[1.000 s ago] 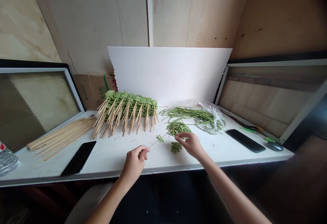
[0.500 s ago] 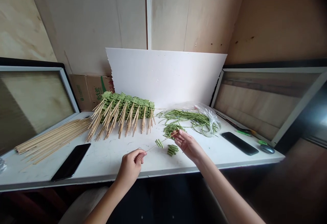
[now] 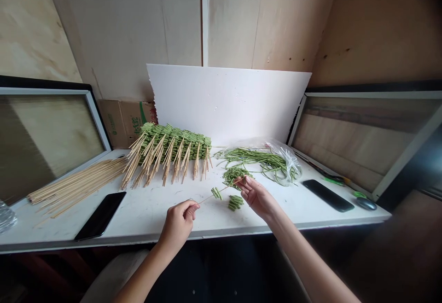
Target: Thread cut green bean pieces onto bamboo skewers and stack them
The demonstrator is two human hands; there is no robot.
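Observation:
My left hand (image 3: 179,220) is closed around one end of a thin bamboo skewer (image 3: 206,199), which slants up to the right. Partway along it, several short green bean pieces (image 3: 216,193) are threaded side by side. At the skewer's far end my right hand (image 3: 257,195) pinches a small bean piece, partly hidden by the fingers. Just behind that hand lies a heap of cut bean pieces (image 3: 235,173). A small cluster of bean pieces (image 3: 235,202) rests on the white table (image 3: 145,215) below the skewer.
Stacked bean skewers (image 3: 176,142) stand at the back left, sticks pointing forward. Bare skewers (image 3: 79,178) lie further left, near a black phone (image 3: 101,215). Long beans (image 3: 258,158) spill from a plastic bag (image 3: 292,160). Another phone (image 3: 328,195) and a mouse (image 3: 366,203) are at right.
The whole view has shifted slightly, so things appear a little further right. Both hands keep their hold, with the skewer between them and the threaded pieces in about the same place.

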